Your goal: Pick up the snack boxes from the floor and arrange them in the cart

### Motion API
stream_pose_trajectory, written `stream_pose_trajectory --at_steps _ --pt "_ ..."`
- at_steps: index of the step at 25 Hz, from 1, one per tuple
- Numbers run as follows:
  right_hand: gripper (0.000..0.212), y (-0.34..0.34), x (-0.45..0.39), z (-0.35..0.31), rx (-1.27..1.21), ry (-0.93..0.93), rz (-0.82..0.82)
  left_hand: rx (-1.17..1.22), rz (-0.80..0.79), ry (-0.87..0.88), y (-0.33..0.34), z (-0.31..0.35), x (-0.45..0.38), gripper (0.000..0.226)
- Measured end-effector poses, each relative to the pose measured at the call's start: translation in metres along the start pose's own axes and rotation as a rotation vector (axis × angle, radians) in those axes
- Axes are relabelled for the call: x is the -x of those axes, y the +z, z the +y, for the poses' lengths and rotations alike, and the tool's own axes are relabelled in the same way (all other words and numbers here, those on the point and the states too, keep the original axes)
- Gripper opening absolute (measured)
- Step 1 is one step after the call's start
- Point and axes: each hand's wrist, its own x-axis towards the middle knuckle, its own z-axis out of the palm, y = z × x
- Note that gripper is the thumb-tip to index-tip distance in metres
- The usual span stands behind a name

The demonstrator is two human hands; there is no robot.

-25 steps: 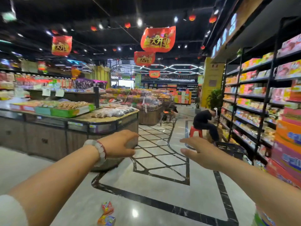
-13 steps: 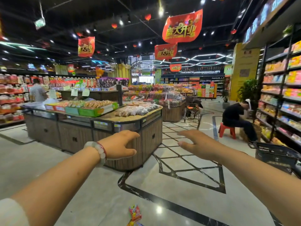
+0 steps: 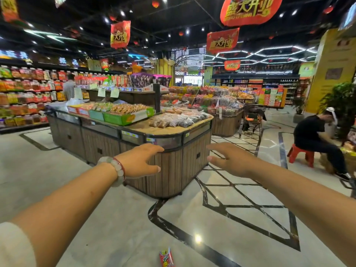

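Both my arms reach forward at chest height over the shop floor. My left hand (image 3: 137, 161), with a pale bead bracelet on the wrist, is open with fingers loosely spread and holds nothing. My right hand (image 3: 230, 158) is also open, palm down, empty. A red and yellow snack box (image 3: 166, 257) lies on the pale tiled floor at the bottom edge, well below and between my hands. The cart is out of view.
A wooden display island (image 3: 169, 149) with bagged snacks stands straight ahead. A person in black (image 3: 316, 139) sits on a red stool (image 3: 300, 154) at the right. Stocked shelves (image 3: 25, 93) line the left wall, where another person (image 3: 69, 87) stands.
The view has swung left: the right-hand shelves and the black basket have left the frame. Both hands stay open and outstretched. One snack box now shows at the bottom edge.
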Motion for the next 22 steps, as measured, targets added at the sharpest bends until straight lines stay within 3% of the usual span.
stream_pose_trajectory --at_steps 6,12,17,22 --pt "0.051 0.033 -0.127 0.027 -0.086 -0.029 -0.01 0.049 0.016 -0.075 0.001 -0.059 -0.089 0.062" --pt "0.049 0.131 -0.235 0.068 -0.189 0.025 -0.141 0.114 -0.094 -0.112 0.077 -0.145 -0.196 0.063" --pt "0.049 0.25 -0.302 0.116 -0.277 0.137 -0.302 0.194 -0.216 -0.153 0.198 -0.214 -0.28 0.063" --pt "0.041 0.422 -0.331 0.183 -0.332 0.243 -0.39 0.313 -0.376 -0.182 0.386 -0.265 -0.317 0.062"
